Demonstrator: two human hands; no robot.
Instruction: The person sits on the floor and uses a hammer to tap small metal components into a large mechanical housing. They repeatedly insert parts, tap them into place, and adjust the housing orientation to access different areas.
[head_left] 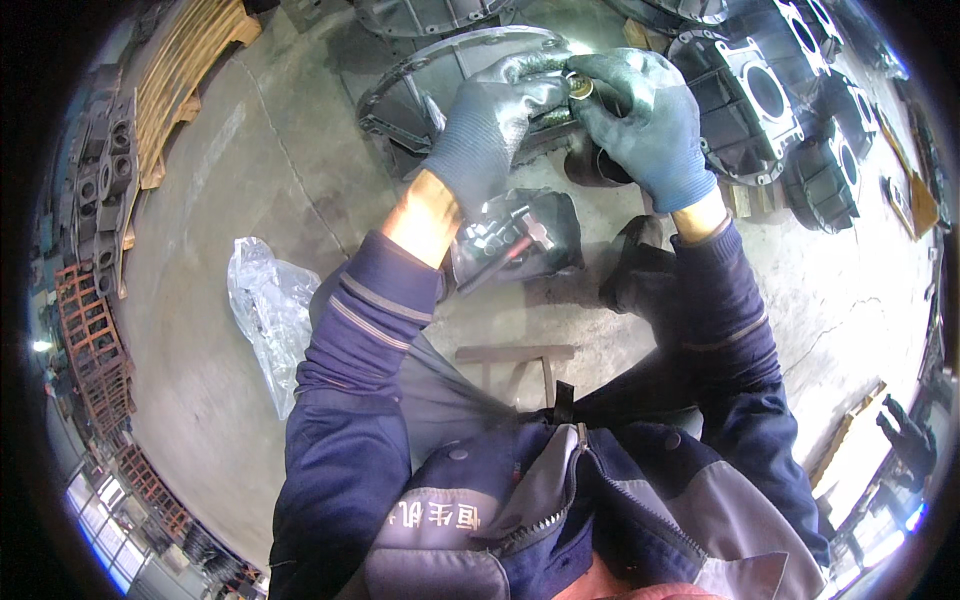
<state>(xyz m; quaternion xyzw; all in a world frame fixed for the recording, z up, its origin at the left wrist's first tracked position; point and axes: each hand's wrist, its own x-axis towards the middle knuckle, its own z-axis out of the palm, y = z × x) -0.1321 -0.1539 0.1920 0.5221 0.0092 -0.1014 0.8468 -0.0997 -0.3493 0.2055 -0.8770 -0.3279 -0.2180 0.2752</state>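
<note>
Both my hands wear grey-blue work gloves and meet over a large dark metal housing [425, 75]. Between the thumb and fingers of my right hand [650, 125] is a small round brass-coloured piece [580, 87], too small to name more exactly. My left hand [490, 120] is closed, its fingertips right beside that piece; whether they grip it or something else is hidden. Below the hands, a dark open bag or tray [565, 215] lies on the floor. A hammer [510, 255] with a reddish handle rests in it among small shiny parts.
More dark castings with round openings [768, 92] stand at the right. A clear plastic bag [270, 310] lies on the floor left of my legs. Wooden pallets [185, 75] are at the far left, near an orange rack [92, 320]. A low stool-like frame [515, 354] is between my legs.
</note>
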